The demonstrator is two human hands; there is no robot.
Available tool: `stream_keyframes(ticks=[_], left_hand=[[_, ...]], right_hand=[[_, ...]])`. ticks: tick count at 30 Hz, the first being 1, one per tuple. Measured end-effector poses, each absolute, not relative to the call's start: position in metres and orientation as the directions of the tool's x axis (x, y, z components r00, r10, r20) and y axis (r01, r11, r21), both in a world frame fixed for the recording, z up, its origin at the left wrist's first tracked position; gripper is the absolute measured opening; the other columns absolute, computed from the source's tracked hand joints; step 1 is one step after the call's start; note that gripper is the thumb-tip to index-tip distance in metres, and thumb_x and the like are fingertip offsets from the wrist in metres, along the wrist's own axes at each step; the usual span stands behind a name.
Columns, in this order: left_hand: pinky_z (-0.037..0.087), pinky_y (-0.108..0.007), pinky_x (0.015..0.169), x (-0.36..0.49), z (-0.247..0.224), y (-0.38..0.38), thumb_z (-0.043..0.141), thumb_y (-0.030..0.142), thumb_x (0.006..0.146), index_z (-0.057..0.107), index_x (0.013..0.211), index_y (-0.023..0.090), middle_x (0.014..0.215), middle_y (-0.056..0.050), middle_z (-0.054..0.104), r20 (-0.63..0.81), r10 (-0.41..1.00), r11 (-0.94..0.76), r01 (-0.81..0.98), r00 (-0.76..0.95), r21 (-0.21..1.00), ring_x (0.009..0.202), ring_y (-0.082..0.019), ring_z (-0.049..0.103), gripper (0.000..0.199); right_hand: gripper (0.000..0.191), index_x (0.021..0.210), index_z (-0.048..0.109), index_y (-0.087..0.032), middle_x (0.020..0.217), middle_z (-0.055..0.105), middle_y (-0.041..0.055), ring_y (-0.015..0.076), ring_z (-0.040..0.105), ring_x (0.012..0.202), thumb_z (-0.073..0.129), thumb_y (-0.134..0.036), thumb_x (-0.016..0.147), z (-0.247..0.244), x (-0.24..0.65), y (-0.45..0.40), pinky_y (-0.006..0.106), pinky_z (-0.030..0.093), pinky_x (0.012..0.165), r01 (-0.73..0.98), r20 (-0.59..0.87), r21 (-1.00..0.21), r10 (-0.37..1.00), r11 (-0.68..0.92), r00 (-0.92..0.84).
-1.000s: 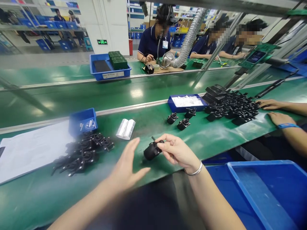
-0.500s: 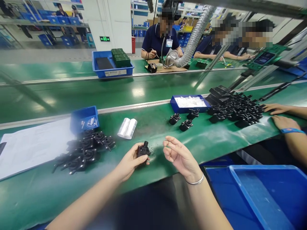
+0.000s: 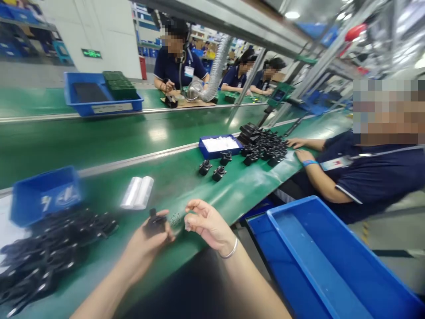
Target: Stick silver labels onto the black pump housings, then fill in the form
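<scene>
My left hand (image 3: 149,239) is closed round a black plastic housing (image 3: 155,225) with a short spout on top, held just above the green bench. To its right, my right hand (image 3: 207,226) is bent with thumb and fingers drawn together. Something small and pale may be at its thumb tip, too blurred to name. Between the two hands a patch of tiny metal pieces (image 3: 175,218), perhaps screws, lies on the bench. Left of my left hand spreads a heap of black plastic parts (image 3: 53,248), smeared by motion.
Two white rolls (image 3: 137,193) lie beyond my left hand, near a blue bin (image 3: 46,195). Several black housings (image 3: 218,173) stand ahead, by a blue tray of white pieces (image 3: 221,145) and a larger black pile (image 3: 265,144). A co-worker (image 3: 375,164) sits at right, behind blue crates (image 3: 318,248).
The view has swung right, so bench items sit further left and the co-worker at right shows more fully. My left hand still holds the housing; my right fingers stay drawn together.
</scene>
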State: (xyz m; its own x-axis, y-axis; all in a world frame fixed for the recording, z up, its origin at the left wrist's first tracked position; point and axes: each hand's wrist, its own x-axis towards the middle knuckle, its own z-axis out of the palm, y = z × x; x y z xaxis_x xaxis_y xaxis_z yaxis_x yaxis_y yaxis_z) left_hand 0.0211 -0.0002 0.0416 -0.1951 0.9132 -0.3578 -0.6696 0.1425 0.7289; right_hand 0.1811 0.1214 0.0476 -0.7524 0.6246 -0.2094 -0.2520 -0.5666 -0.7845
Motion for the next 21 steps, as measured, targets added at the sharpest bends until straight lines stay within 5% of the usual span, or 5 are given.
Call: stream_keyframes(ticks=[3,11,21], left_hand=[[0.047,-0.027,0.069,0.022,0.040,-0.001,0.083,0.025,0.065,0.059,0.107,0.019,0.072,0.001,0.058,-0.347,0.887,0.102,-0.604,-0.305,0.791,0.068,-0.013,0.056,0.049],[0.047,-0.036,0.091,0.022,0.034,0.004,0.083,0.020,0.064,0.054,0.095,0.020,0.101,-0.005,0.067,-0.205,0.925,0.032,-0.471,-0.321,0.882,0.095,-0.020,0.063,0.042],[0.045,-0.027,0.075,0.016,0.036,0.004,0.079,0.025,0.068,0.051,0.093,0.020,0.081,0.001,0.062,-0.150,0.883,0.042,-0.244,-0.444,0.969,0.077,-0.014,0.057,0.037]], right_hand=[[0.041,0.097,0.064,-0.022,0.095,0.060,-0.0009,0.0099,0.061,0.065,0.087,-0.024,0.063,0.046,0.182,0.118,0.025,0.051,0.063,-0.255,-0.212,-0.805,0.662,-0.536,-0.719],[0.027,0.101,0.061,-0.022,0.083,0.064,-0.0006,0.0121,0.058,0.069,0.076,-0.030,0.080,0.050,0.181,0.108,0.027,0.045,0.071,-0.126,-0.164,-0.935,0.719,-0.331,-0.675],[0.023,0.100,0.059,-0.021,0.078,0.064,0.0011,0.0154,0.056,0.072,0.069,-0.035,0.085,0.059,0.159,0.104,0.031,0.044,0.071,0.012,-0.161,-0.974,0.651,-0.227,-0.742]])
